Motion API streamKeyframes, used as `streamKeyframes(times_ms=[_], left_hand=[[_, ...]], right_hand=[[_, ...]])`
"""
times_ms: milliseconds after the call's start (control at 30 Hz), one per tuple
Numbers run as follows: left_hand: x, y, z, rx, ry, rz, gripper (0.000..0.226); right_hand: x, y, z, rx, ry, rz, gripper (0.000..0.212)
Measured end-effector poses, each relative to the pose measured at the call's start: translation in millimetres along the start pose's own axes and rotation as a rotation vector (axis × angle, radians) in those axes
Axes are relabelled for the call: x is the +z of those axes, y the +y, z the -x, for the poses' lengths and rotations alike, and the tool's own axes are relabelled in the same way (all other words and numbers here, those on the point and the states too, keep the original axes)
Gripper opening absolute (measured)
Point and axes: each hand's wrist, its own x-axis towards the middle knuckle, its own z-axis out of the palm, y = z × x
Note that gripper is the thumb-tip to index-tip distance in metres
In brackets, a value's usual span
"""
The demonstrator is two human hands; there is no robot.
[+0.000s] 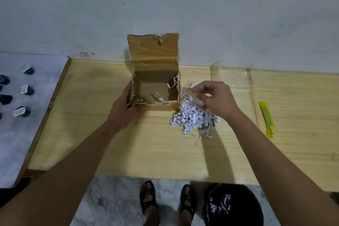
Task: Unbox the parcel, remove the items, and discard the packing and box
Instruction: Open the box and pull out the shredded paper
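Observation:
A small brown cardboard box [156, 105] stands open on the wooden table [146, 143], its lid flap upright against the wall. Only a few white paper shreds lie inside it. My left hand [124, 106] grips the box's left wall and front corner. Just right of the box lies a pile of shredded white paper [190, 117]. My right hand [216, 99] hovers over that pile with fingers pinched on a tuft of shreds. Several small dark jars with white labels [24, 90] stand on a white sheet at the far left.
A yellow utility knife [266, 119] lies on the table to the right. Clear plastic wrap [233, 79] rests by the wall behind my right hand. A black-lined bin [233, 205] holding some shreds stands on the floor near my sandalled feet.

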Motion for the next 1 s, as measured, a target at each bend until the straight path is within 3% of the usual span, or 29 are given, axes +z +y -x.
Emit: streamKeyframes(times_ms=[167,333,433,600,767,900,1000], left_hand=[[-1,1,-1,0.005,0.001,0.014,0.104],[0,0,-2,0.003,-0.003,0.053,0.106],[0,-3,-2,0.015,-0.011,0.074,0.105],[-2,-5,-3,0.026,-0.030,0.082,0.104],[-1,-3,-2,0.038,-0.011,0.063,0.103],[-1,0,-3,0.036,0.020,0.013,0.098],[-1,1,-8,0.009,0.070,0.013,0.093]], right_hand=[[8,-8,-11,-0.053,0.043,-0.028,0.018],[33,-23,-40,0.021,0.118,-0.072,0.012],[48,-27,-59,0.022,0.171,-0.005,0.021],[56,-24,-75,-0.082,0.096,0.231,0.012],[53,-25,-79,-0.115,0.079,0.298,0.008],[48,-23,-70,-0.127,0.135,0.235,0.008],[35,-18,-58,-0.085,0.151,0.053,0.008]])
